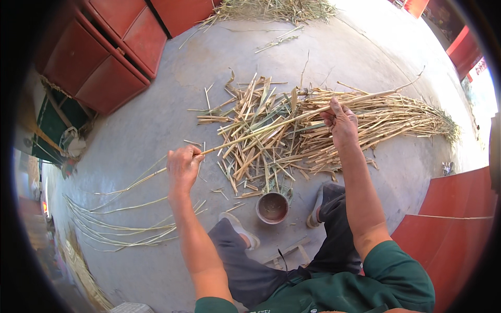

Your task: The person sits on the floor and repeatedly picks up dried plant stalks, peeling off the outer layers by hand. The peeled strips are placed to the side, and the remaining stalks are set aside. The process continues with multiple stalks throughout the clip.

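I hold one long pale reed stalk stretched between both hands above the concrete ground. My left hand is closed around its thin end, and the stalk's tail runs on past it to the lower left. My right hand grips the thicker part, with the stalk reaching further right over a bundle of uncut reeds. Under the stalk lies a heap of short cut reed scraps and leaves.
A small round brown bowl stands between my feet. Stripped thin stalks lie fanned out at the left. Red wooden doors stand at the upper left, a red panel at the lower right, more straw at the top.
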### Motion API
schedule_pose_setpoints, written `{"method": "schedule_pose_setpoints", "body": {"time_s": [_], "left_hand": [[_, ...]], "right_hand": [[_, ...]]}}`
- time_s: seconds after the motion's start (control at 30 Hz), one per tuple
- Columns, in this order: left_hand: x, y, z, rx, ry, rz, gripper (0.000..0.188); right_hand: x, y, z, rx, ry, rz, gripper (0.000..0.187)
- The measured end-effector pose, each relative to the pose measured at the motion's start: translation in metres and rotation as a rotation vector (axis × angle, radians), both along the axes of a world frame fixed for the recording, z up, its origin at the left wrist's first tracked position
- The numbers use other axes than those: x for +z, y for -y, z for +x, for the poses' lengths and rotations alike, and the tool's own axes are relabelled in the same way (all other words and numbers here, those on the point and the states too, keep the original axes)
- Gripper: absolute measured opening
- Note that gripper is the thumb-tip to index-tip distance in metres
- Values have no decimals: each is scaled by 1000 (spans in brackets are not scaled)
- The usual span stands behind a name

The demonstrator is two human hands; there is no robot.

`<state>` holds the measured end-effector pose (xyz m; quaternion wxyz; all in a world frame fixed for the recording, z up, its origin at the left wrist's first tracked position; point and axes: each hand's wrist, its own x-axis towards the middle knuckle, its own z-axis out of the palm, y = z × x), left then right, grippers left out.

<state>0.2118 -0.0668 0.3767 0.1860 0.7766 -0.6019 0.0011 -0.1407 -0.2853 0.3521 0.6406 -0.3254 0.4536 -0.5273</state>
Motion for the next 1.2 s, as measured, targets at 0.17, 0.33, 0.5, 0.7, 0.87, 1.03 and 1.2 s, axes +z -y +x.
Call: {"method": "schedule_pose_setpoints", "body": {"time_s": [0.17,0.33,0.5,0.7,0.87,1.03,1.2], "left_hand": [[-13,32,-45,-259,-89,-218,16],[-21,50,-62,-327,-203,-172,14],[-27,49,-48,-257,-222,-177,13],[-31,49,-44,-300,-225,-172,12],[-32,53,-51,-311,-164,-296,15],[-24,42,-45,-277,-42,-357,17],[-8,17,-7,-131,61,-279,16]], "right_hand": [[2,-45,49,256,-36,-1,19],[2,-61,67,251,-76,-61,18],[7,-7,22,-29,29,-151,22],[-11,-75,90,528,14,-81,27],[-22,-78,99,301,-59,-150,17],[-28,-56,75,185,-68,-157,18],[-30,11,2,3,47,-96,18]]}}
